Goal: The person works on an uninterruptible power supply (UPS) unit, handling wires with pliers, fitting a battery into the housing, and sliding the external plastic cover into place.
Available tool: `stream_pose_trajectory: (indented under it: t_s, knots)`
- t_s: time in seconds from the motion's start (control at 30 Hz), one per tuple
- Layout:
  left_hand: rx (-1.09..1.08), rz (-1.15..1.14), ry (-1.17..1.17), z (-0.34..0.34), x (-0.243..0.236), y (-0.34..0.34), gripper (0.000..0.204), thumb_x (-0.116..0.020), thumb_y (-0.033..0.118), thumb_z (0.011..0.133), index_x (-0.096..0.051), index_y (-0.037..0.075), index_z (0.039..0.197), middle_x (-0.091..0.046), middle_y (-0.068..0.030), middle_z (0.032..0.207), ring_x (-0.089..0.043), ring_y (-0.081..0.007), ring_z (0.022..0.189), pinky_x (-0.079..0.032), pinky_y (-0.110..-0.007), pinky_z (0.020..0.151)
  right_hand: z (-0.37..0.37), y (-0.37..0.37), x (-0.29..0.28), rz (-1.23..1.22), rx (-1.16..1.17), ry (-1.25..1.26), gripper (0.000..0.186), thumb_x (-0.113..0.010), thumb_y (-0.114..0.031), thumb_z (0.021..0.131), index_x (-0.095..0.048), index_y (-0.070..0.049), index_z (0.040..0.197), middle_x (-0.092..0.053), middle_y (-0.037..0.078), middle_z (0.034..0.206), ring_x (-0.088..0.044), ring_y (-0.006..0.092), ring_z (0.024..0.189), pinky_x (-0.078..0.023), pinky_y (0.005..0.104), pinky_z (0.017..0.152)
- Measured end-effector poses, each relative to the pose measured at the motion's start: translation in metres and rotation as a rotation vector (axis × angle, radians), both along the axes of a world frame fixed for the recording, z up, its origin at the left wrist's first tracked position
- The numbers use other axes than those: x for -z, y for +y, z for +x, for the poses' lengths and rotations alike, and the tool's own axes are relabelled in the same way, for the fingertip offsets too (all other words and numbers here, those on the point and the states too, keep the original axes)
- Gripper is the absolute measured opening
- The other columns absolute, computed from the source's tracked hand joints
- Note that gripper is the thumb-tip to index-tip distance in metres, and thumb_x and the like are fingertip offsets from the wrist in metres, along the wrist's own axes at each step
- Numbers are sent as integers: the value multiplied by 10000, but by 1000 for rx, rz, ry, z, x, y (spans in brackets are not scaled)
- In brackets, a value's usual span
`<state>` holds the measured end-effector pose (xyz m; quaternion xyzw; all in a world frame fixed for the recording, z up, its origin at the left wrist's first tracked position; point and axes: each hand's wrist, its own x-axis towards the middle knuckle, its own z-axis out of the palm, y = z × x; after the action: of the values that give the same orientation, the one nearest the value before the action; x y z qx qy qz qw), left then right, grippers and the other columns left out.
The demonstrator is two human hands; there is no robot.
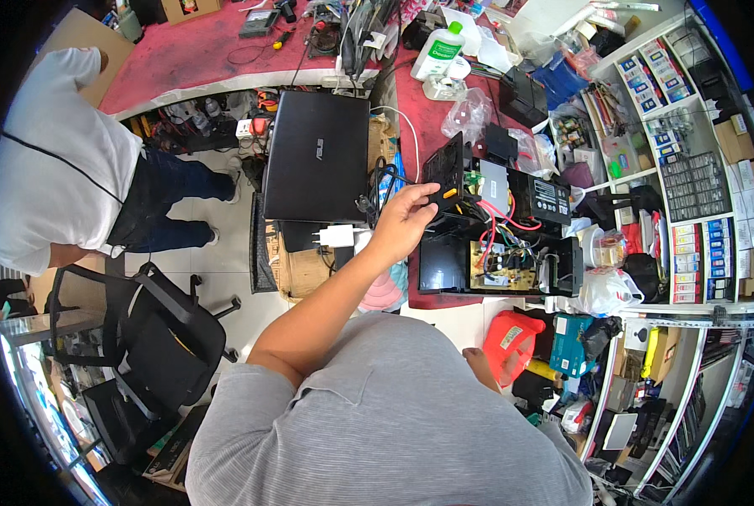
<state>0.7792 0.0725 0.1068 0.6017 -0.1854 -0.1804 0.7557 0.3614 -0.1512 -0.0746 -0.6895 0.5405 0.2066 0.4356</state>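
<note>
On the red-covered bench in front of me lies an opened black power-backup unit [499, 270], its circuit board and coloured wires exposed. My left hand [406, 218] is closed at the near-left edge of its black casing panel [444, 164], fingers on one side and thumb lower down. An orange button [450, 193] shows on the panel beside my fingertips. Red and black wires run toward a dark battery block [548, 199] behind the unit. My right hand [479, 367] hangs low beside my body, near a red bag [512, 344]; its fingers are hidden.
Left of the unit, a closed black laptop [318, 156] lies by a white power adapter [336, 236] and tangled black cables. A white bottle with a green cap [438, 52] stands farther back. Shelves of small boxes [686, 253] line the right; a person [73, 160] and an office chair [170, 337] are at left.
</note>
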Motion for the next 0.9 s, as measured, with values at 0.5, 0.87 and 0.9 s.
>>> stream_pose_trajectory:
  t_s: [0.5,0.87,0.9]
  knots:
    - [127,-18,158,13,5,18,354,-655,116,942,-627,42,1288,-664,-72,1189,-606,-141,1051,-478,-294,929,-47,-73,-31,-507,478,-432,153,-618,-255,959,-597,-118,893,-541,-19,678,-520,118,573,-422,281,509]
    - [-239,102,291,-58,17,30,403,-605,163,965,-567,51,1350,-607,-81,1324,-608,-202,1160,-484,-342,937,127,-235,-209,-296,554,-1255,234,-660,-201,975,-659,-55,1159,-689,15,1089,-628,107,904,-496,265,810]
    - [-293,84,298,-67,23,28,402,-599,154,975,-558,48,1360,-608,-89,1327,-607,-207,1166,-496,-345,931,138,-245,-208,-246,513,-1247,225,-663,-185,972,-662,-67,1163,-693,11,1079,-626,99,902,-494,257,802]
